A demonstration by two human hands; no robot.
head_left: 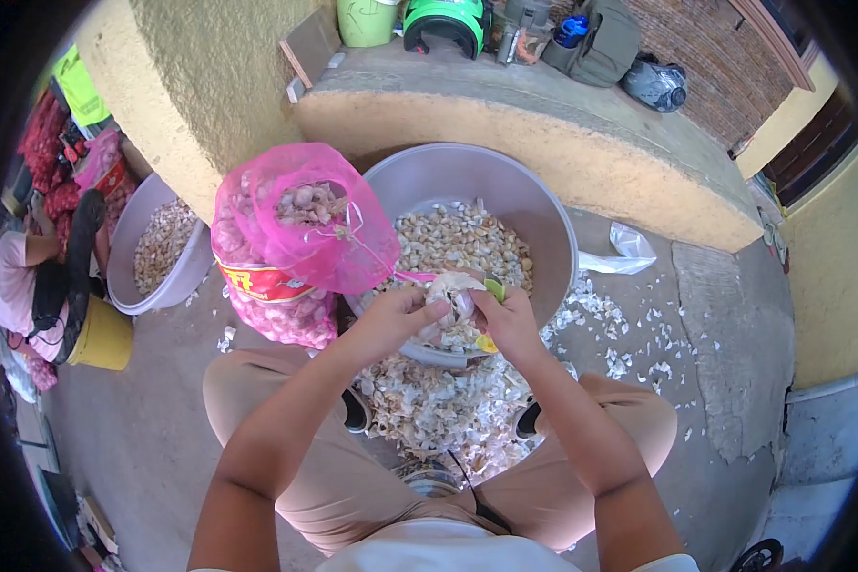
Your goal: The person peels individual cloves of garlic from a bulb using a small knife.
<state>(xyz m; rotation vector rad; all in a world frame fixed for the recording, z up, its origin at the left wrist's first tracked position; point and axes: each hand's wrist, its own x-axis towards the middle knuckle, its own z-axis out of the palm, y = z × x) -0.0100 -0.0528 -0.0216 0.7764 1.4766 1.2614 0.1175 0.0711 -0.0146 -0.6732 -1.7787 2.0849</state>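
Both hands meet over the near rim of a large grey-lilac tub (550, 214). A whitish garlic bulb (451, 294) with loose papery skin sits between them. My left hand (398, 316) is closed, thumb and fingers pinching the bulb from the left. From the right, my right hand (513, 319) grips the bulb with its fingers curled. A lime-green piece (495, 289) shows at its fingertips, and a yellow bit (486, 341) lies just below; I cannot tell what they are. Many garlic cloves (462, 238) cover the bottom of the tub.
A pink mesh sack of garlic (286, 229) stands left against the tub. Garlic skins (439, 410) heap between my feet and scatter rightward. Further left, another person (43, 276) sits by a second tub (127, 286) and a yellow bucket (103, 334). A concrete ledge (505, 105) runs behind.
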